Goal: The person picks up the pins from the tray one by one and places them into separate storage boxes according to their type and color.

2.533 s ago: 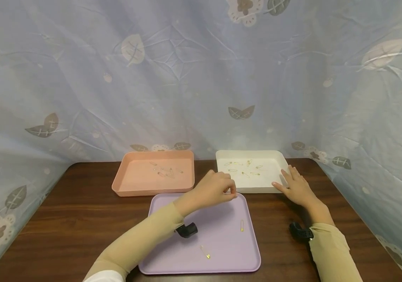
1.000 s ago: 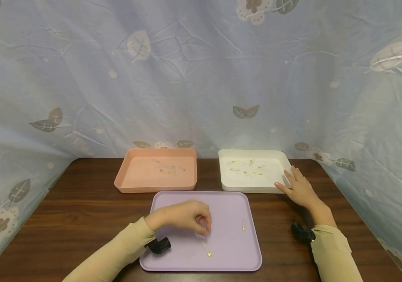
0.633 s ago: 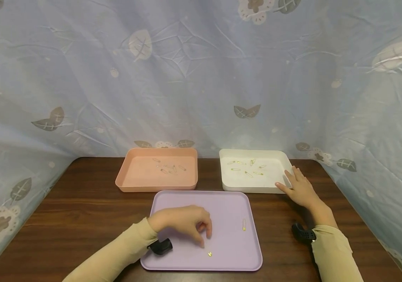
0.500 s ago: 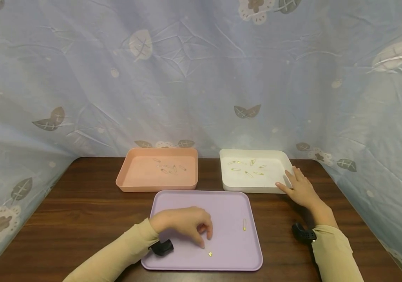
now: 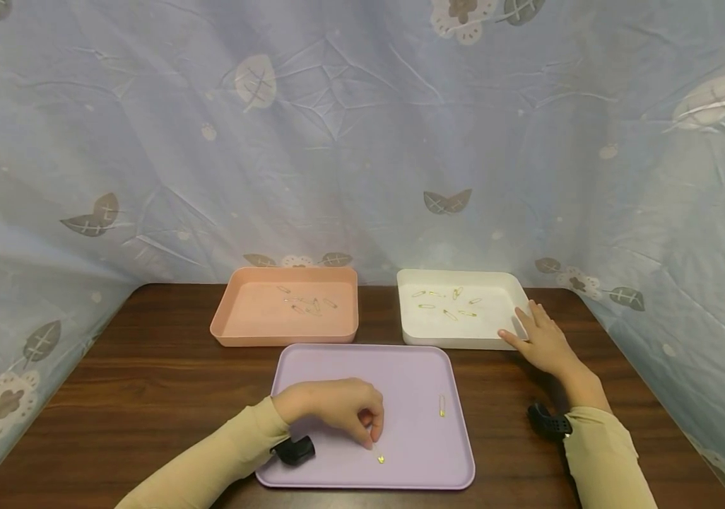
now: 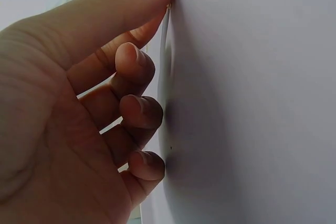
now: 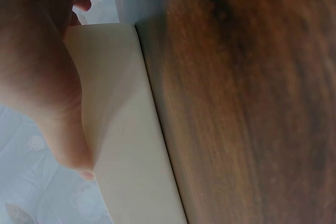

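So the left hand [image 5: 331, 410] has come back from the white tray [image 5: 515, 283] and dropped onto the purple tray [image 5: 413, 367], fingers [image 6: 137, 59] curled down on the safety pin [image 5: 379, 459] near its front edge, looks like it's going for that one next. A second pin [image 5: 441, 405] lies off to its right. Right hand [image 5: 542, 342] hasn't budged, fingers flat on the white tray's near corner. Can't tell if the pin is actually pinched yet; the wrist view barely shows it.
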A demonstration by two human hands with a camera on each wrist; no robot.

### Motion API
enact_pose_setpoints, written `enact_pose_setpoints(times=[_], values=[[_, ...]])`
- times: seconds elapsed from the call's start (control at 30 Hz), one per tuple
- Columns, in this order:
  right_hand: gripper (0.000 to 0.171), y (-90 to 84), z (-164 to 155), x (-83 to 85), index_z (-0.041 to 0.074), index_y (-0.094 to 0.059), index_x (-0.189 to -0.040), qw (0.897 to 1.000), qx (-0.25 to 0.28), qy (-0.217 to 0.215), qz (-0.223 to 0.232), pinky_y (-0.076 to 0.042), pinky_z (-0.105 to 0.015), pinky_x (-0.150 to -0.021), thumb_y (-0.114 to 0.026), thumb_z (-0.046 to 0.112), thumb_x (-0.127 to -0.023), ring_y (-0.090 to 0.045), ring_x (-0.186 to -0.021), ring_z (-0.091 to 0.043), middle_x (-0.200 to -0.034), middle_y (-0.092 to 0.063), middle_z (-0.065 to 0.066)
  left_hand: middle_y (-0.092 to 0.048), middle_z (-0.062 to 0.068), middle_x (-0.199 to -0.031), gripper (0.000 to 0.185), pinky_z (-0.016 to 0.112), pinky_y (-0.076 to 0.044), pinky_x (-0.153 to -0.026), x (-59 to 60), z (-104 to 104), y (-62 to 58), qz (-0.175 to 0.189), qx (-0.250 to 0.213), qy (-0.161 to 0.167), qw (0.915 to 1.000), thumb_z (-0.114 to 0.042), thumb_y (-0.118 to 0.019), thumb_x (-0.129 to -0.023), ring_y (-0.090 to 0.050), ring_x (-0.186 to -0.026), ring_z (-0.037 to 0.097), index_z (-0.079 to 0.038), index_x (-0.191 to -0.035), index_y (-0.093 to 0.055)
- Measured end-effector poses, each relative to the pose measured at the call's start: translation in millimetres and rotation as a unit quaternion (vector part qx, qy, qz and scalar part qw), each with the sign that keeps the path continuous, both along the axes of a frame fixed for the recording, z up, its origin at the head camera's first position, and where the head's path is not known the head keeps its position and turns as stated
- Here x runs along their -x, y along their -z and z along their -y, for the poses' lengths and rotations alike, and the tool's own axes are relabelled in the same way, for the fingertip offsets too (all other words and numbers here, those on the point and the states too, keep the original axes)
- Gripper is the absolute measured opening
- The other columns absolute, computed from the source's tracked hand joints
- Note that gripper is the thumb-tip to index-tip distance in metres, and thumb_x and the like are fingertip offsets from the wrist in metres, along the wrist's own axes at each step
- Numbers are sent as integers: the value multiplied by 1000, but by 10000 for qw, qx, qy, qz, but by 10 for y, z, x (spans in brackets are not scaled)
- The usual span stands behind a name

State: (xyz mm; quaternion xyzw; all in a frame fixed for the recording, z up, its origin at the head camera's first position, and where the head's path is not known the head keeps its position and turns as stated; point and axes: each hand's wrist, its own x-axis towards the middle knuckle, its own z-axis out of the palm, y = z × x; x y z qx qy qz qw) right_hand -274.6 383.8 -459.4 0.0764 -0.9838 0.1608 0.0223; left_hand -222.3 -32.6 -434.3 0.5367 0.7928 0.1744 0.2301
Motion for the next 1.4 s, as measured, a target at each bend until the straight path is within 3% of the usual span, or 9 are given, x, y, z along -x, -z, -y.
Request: enact_pose_setpoints(times=[0.6,0.9,1.4], values=[[83,-11,2,-6,-10,-31,-146,10000,28,-2,2,-16,-72,-109,-51,52,-96,-13,-142,-57,-154,-13,-40,-46,-14,-69,10,9,-35,-64,9,-1,23,198,-7,-55,9998,-19,-78,-79,-41,-64,-7,-20,-75,-69],[83,-35,8,-17,-10,-30,-147,10000,17,-6,60,-15,-72,-110,-50,53,-96,-12,-143,-57,-154,-12,-39,-47,-14,-70,10,10,-37,-65,37,-37,-23,221,-118,-47,9997,-20,-78,-79,-42,-66,-6,-19,-76,-69],[82,-5,11,-25,-10,-31,-146,9999,83,-8,60,-15,-73,-109,-50,52,-96,-11,-142,-57,-154,-11,-40,-51,-12,-73,9,10,-37,-66,188,-167,-169,-336,-496,-82,9982,-20,-75,-82,-45,-68,-4,-24,-77,-69]])
